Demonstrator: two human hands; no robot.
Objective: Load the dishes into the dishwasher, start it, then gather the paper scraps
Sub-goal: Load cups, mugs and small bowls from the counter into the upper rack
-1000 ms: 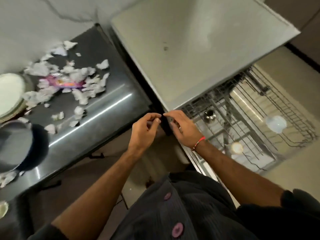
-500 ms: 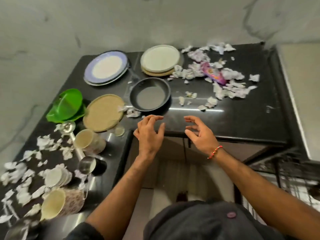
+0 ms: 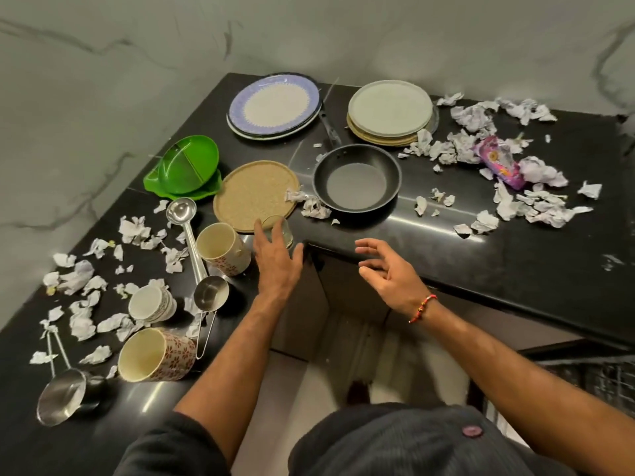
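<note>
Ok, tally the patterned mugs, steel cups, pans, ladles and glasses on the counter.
Patterned mugs: 2
Steel cups: 2
Pans: 1
Ladles: 1
Glasses: 1
Total: 7

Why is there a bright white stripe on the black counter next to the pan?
In the head view, that stripe is glare: light bouncing off the shiny black counter right of the frying pan; the wide-angle lens also bends the counter's edges.
</note>
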